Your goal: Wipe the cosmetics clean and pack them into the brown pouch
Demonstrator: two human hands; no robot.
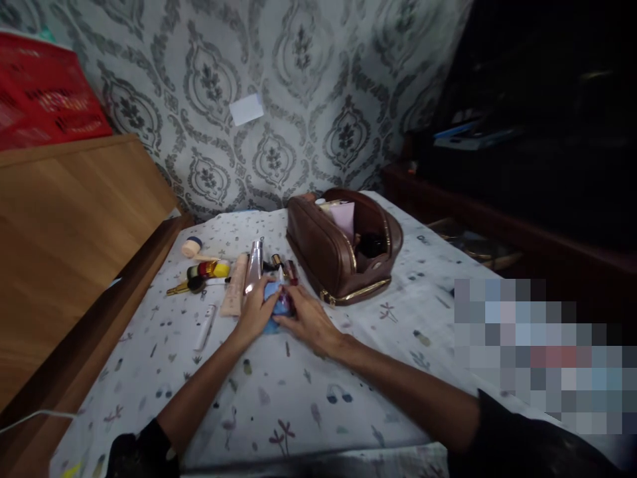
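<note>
My left hand (257, 309) and my right hand (309, 317) close in from both sides on a small light-blue item (281, 304) with a purple patch; its kind is not clear. Just behind it, partly covered by my fingers, are a shiny silver-pink tube (255, 262) and a dark red item (292, 271). A beige tube (235, 285) lies left of my left hand. Right of my hands stands a brown zip bag (318, 239), its top unzipped, with a pale pink packet (342, 219) and dark items inside.
Left on the patterned cloth (259, 411) lie a white stick-shaped tube (205, 327), a yellow-and-red bottle (212, 269) and a jar with a dark lid (191, 246). A wooden panel (74, 219) borders the left side. A papered wall (298, 86) rises behind.
</note>
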